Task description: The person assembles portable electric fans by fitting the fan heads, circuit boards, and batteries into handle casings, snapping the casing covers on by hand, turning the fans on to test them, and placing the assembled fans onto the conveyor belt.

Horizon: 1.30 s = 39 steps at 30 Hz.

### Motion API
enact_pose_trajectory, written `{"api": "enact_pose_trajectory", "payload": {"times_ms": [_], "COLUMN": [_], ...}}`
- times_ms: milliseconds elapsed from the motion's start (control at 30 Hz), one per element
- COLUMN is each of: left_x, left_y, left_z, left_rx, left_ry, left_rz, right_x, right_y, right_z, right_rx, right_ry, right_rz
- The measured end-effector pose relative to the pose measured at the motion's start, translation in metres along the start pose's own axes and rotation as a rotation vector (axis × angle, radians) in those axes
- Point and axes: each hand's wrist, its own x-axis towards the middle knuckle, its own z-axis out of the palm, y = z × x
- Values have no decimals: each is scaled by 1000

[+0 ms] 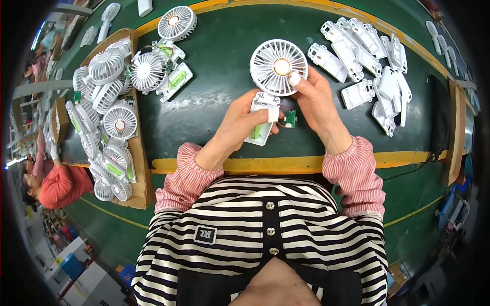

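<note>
Between my hands is a small white handheld fan, its round slatted head [278,67] up and its opened handle [260,135] down toward me. My right hand [319,104] grips the fan head at its lower right, thumb on the front near the orange-ringed hub. Around the handle my left hand [237,122] is closed, its thumb across the front. A green battery [256,131] shows inside the handle. Beside it a small green circuit board [290,119] hangs on thin red wires. White coverings sit on both thumbs. The fingers behind the fan are partly hidden.
At left, a cardboard box [140,176] holds several white fans. More fan assemblies [148,71] with exposed batteries lie beside it. Right of my hands are piled white handle shells [352,48]. A yellow strip edges the dark green table [204,115]. A person in red [64,186] is at far left.
</note>
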Motion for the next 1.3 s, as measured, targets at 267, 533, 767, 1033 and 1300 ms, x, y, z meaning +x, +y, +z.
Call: {"api": "enact_pose_trajectory", "payload": {"times_ms": [267, 533, 767, 1033, 1300], "left_x": [12, 13, 18, 14, 14], "left_y": [-2, 18, 7, 3, 1], "left_z": [0, -14, -13, -4, -4], "left_rx": [246, -98, -155, -118, -101], "left_ry": [144, 183, 167, 104, 135], "left_rz": [137, 85, -29, -130, -135], "right_x": [15, -1, 1, 8, -5], "right_y": [-3, 5, 4, -3, -17], "right_z": [1, -16, 10, 19, 31], "right_rx": [17, -1115, -1230, -1279, -1640], "right_ry": [-13, 71, -96, -174, -219], "right_rz": [48, -880, -1162, -1192, -1193]}}
